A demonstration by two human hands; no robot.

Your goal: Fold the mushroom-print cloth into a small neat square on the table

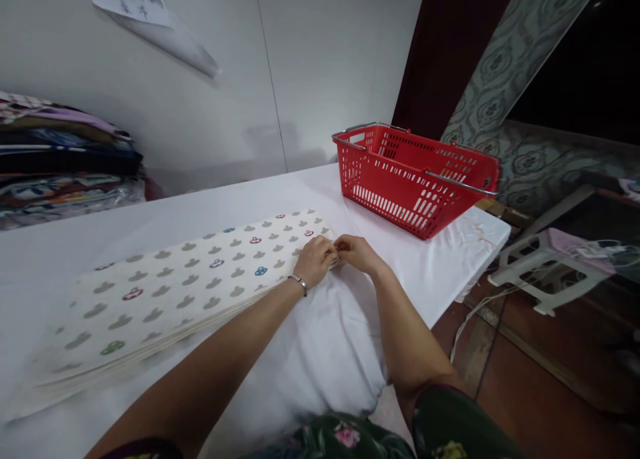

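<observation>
A long folded cloth [200, 279], cream with grey, red, blue and green mushroom shapes, lies in several layers on the white-covered table. Both hands meet at its right end, by the corner nearest me. My left hand [315, 259], with a bracelet at the wrist, has its fingers closed on the layered edge. Beside it, my right hand [354, 251] pinches the same corner from the right. The fingertips nearly touch, and they partly hide the bit of cloth between them.
A red plastic basket [400, 185] with metal handles stands at the table's back right. Stacked fabrics [65, 152] are at the far left by the wall. A white stool [550, 265] with cables stands on the floor beyond the table's right edge.
</observation>
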